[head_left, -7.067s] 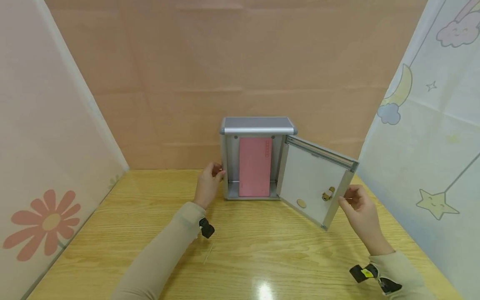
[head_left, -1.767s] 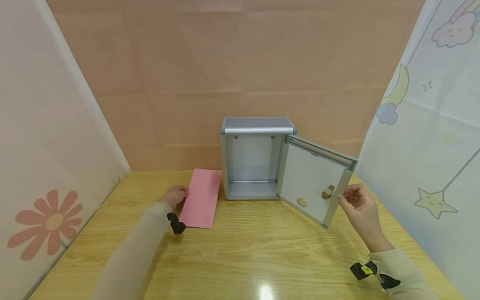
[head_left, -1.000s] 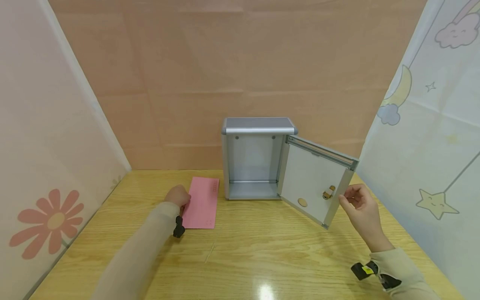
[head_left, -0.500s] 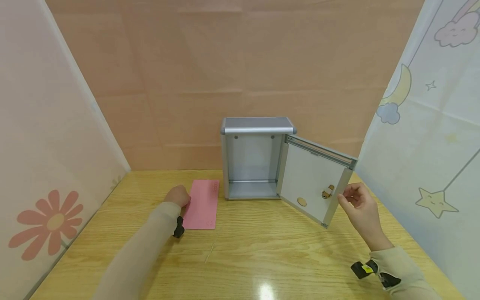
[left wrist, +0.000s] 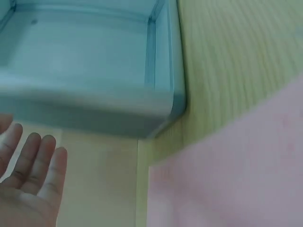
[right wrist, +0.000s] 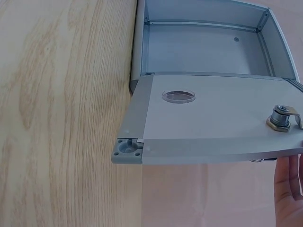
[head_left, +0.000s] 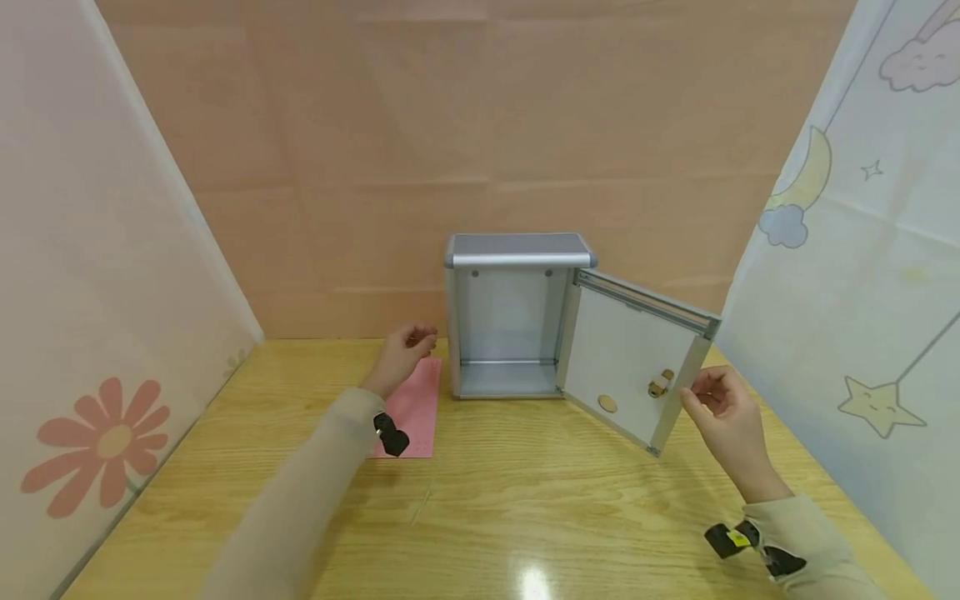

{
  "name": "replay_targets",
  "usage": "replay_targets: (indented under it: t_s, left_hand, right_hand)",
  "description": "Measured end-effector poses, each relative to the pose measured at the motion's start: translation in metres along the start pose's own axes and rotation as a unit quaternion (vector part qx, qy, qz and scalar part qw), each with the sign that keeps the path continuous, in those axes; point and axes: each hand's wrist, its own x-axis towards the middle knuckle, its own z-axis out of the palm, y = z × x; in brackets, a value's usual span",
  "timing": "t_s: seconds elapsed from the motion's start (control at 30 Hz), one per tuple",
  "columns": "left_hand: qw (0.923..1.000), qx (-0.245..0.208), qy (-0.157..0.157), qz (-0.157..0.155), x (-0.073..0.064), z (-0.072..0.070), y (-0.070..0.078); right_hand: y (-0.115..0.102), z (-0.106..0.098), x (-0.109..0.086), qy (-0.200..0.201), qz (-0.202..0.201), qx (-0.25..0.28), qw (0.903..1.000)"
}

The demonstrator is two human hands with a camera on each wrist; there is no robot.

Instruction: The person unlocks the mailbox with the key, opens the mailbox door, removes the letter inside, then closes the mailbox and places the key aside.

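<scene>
A grey metal mailbox point(head_left: 521, 260) stands upright at the back of the table, its inside bare. The door point(head_left: 611, 350) is swung out to the right. My right hand point(head_left: 729, 429) pinches the door's free edge near the lock point(head_left: 660, 383), thumb in front; in the right wrist view, that hand's fingers point(right wrist: 286, 182) show behind the edge. My left hand point(head_left: 401, 358), fingers loosely bent and holding nothing, hovers left of the mailbox. Below it lies a pink envelope point(head_left: 422, 412) on the table, partly hidden by the wrist. The left wrist view shows the left fingers point(left wrist: 49, 165) spread beside the mailbox.
The wooden table point(head_left: 480, 517) reaches back to an orange-brown backdrop point(head_left: 360, 167). Patterned white sheets stand on both sides, with a flower point(head_left: 105, 442) at the left and a star point(head_left: 881, 408) at the right. A round opening point(head_left: 607, 403) sits low in the door.
The pink envelope went from inside the mailbox to the table at its left. Since half a second ago, my left hand has let go of it and moved up toward the mailbox. The right hand stays put.
</scene>
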Motion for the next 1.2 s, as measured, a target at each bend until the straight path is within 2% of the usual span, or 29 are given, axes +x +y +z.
replay_targets:
  t_s: [0.1,0.2,0.5,0.77,0.97,1.2]
  left_hand:
    - [0.9995,-0.016,-0.015,0.024,0.003,0.011,-0.002]
    - [0.9992,-0.027,-0.012,0.025,0.005,0.017,-0.005]
    - [0.9959,-0.086,-0.011,0.027,0.003,0.022,-0.003]
    - [0.9936,-0.106,-0.009,0.037,0.003,0.023,-0.004]
    - [0.9931,-0.109,-0.009,0.041,0.003,0.024,-0.004]
    - [0.9917,-0.124,-0.009,0.035,0.004,0.025,-0.004]
  right_hand:
    - [-0.001,0.001,0.0,0.002,0.001,0.003,1.0]
    - [-0.003,0.001,-0.001,0.001,0.001,0.009,1.0]
    - [-0.002,0.001,0.0,0.0,-0.001,0.012,0.9999]
    - [-0.008,0.003,-0.006,-0.006,-0.006,0.024,0.9997]
    - [-0.019,0.01,-0.012,-0.023,-0.066,0.055,0.996]
    - [-0.033,0.029,-0.019,-0.066,-0.138,0.085,0.9847]
